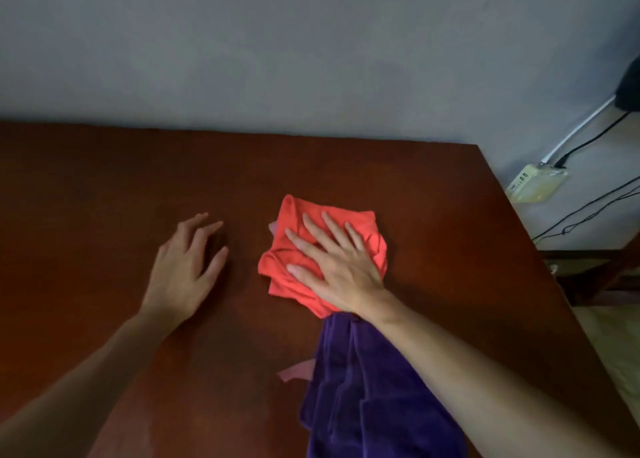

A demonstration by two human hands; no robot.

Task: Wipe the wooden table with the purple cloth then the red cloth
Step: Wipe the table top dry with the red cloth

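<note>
A crumpled red cloth [296, 267] lies near the middle of the dark wooden table [104, 187]. My right hand [337, 262] presses flat on top of it, fingers spread. The purple cloth [360, 395] lies bunched on the table nearer to me, partly under my right forearm, its far end touching the red cloth. My left hand [185, 267] rests on the bare wood to the left of the red cloth, fingers apart and holding nothing.
A small pink scrap [294, 371] lies beside the purple cloth. The table's far edge meets a grey wall. Past the right edge, a white power strip [535, 184] with cables sits on the floor near a wooden frame [595, 277].
</note>
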